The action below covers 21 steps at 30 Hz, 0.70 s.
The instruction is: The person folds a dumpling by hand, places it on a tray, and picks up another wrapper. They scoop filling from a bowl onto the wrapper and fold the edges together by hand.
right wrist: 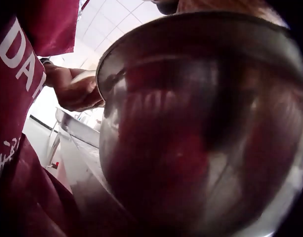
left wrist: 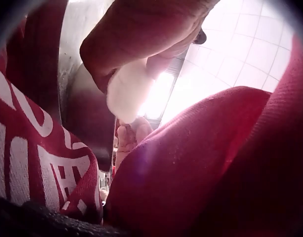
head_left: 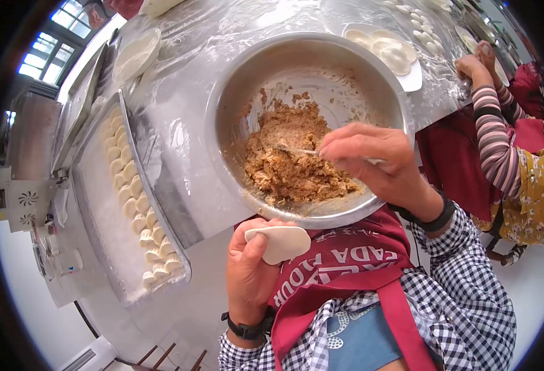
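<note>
In the head view my left hand (head_left: 247,263) pinches a round, flat dough wrapper (head_left: 282,243) between thumb and fingers, just outside the near rim of a large metal bowl (head_left: 352,102). The wrapper (left wrist: 125,96) also shows pale under the fingers in the left wrist view. Over the bowl's right side, my right hand (head_left: 386,162) grips a thin, light-coloured utensil (head_left: 298,150). Its far end reaches into brown minced filling (head_left: 306,164), which hides the tip. From the right wrist, the bowl's shiny outer wall (right wrist: 191,128) covers most of the view.
A metal tray (head_left: 93,198) with rows of folded dumplings (head_left: 127,170) stands left of the bowl. Behind the bowl's right side is a white plate (head_left: 413,79) of wrappers. Small dough pieces (head_left: 429,38) lie on the floured table (head_left: 191,55). Another person's hands (head_left: 475,67) are at the right.
</note>
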Tool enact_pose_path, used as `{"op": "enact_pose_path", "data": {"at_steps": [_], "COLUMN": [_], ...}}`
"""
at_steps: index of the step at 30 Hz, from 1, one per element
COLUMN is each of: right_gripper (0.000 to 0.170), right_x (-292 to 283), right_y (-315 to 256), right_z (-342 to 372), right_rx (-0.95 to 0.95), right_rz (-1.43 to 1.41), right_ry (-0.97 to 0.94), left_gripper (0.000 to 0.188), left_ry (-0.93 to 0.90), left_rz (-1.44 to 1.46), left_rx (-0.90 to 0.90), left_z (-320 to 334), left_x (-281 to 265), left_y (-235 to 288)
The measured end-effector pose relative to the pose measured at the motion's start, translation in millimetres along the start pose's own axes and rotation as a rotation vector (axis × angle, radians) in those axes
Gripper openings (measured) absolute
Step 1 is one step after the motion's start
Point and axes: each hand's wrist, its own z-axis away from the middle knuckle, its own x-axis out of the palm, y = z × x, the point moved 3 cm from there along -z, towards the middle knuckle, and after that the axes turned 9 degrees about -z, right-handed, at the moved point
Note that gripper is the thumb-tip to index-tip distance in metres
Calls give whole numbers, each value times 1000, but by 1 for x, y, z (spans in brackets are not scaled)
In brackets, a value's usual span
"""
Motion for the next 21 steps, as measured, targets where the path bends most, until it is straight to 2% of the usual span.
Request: {"op": "enact_pose_path", "data": {"at_steps": [5,11,15,17,18,21], "right_gripper": [13,14,11,11,11,11], "right_x": [0,3,-5,-13,-14,-11], "right_y": [-2,-11,-9,-7,-8,-10], "right_z": [7,23,32,33,31,26], "right_rx": [16,-56,6,89,88,95], "right_rz": [-64,-81,-132,-209,-211,-146], "right_ry": [-91,-228,-170,-45,-47,-51], "left_gripper": [23,21,20,20,20,21], "left_ry": [23,-1,-15,-42,-68,14], "left_rz": [-22,-11,-21,-19,-17,-29], "left_rx": [-19,3,26,49,72,48], "left_z": [-2,-4,0,3,5,12], "left_x": [-2,-1,2,0,0,-2], "left_y": [-1,-1,0,1,2,8]}}
